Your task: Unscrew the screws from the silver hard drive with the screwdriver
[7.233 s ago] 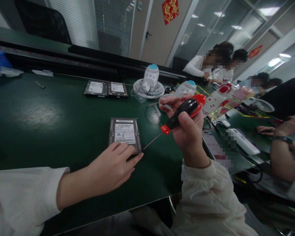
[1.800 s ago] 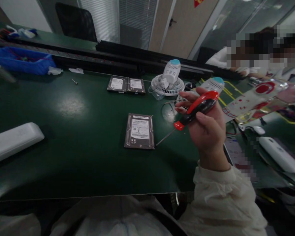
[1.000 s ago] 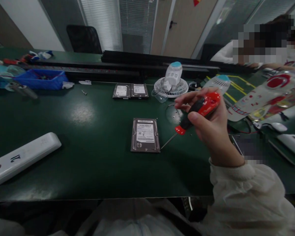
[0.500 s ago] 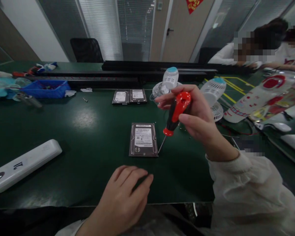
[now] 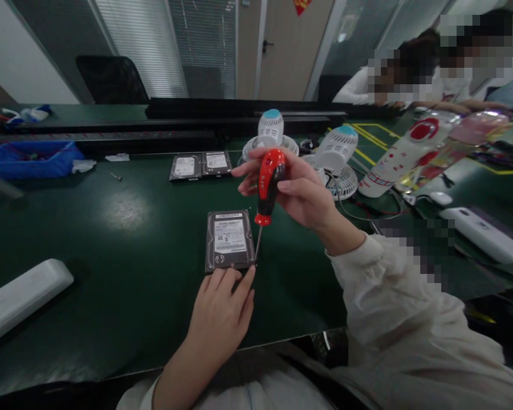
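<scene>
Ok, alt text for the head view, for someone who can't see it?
A person's right grip points a red-black screwdriver down at the near right corner of a hard drive; the left grip rests at its near edge. Behind, two more drives and two white fans lie on a green table.

On the flat dark-green table [image 5: 141,285], an oblong white plastic device [image 5: 28,302] lies before an oblong blue plastic bin [image 5: 38,167], left of the nearest rectangular grey metal hard drive [image 5: 229,234].
</scene>
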Available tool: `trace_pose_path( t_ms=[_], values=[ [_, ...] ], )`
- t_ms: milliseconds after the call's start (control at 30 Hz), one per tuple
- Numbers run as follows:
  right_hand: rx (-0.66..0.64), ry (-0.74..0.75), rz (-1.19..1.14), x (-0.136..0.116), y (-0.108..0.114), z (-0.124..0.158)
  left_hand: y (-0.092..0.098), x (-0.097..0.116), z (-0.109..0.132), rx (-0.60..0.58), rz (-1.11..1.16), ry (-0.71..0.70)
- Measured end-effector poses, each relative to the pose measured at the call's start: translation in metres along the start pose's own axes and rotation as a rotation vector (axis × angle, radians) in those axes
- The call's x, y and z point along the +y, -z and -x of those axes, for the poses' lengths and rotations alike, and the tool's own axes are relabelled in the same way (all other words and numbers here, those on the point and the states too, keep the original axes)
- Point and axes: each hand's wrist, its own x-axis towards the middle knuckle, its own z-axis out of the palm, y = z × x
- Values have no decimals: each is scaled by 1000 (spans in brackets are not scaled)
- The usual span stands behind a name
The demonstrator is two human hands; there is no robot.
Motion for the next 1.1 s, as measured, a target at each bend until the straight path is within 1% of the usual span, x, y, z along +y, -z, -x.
trace_pose_path(
  t_ms=[33, 100, 200, 267, 400, 467, 600, 700, 800, 900, 1000, 1100],
  values=[
    [-5, -20, 23, -2, 0, 0, -1, 0, 1, -8, 0, 7],
    [9, -33, 139, -7, 1, -1, -2, -1, 1, -20, -3, 19],
    [54, 11, 303, -13, 0, -1, -2, -1, 0, -40, -2, 21],
    [49, 41, 300, -12, 0, -1, -3, -1, 0, -54, 1, 20],
    [-40, 40, 140, -5, 4, -1, -4, -1, 1, -70, 14, 15],
    [-28, 18, 119, -3, 4, -1, -4, -1, 1, -73, 19, 11],
    [76, 44, 205, -1, 2, 1, -2, -1, 1, -67, 36, 4],
    [43, 57, 146, 0, 2, 2, -1, -1, 0, -63, 44, -1],
    [0, 10, 79, -2, 3, 2, -1, -1, 0, -55, 44, -2],
    [32, -11, 197, -8, 1, 4, -1, -1, 1, -40, 42, -1],
    [88, 25, 340, -13, -2, 6, -1, -1, 1, -32, 38, 2],
    [96, 36, 395, -15, -4, 10, 0, -1, 1, -49, 34, 8]
  ],
)
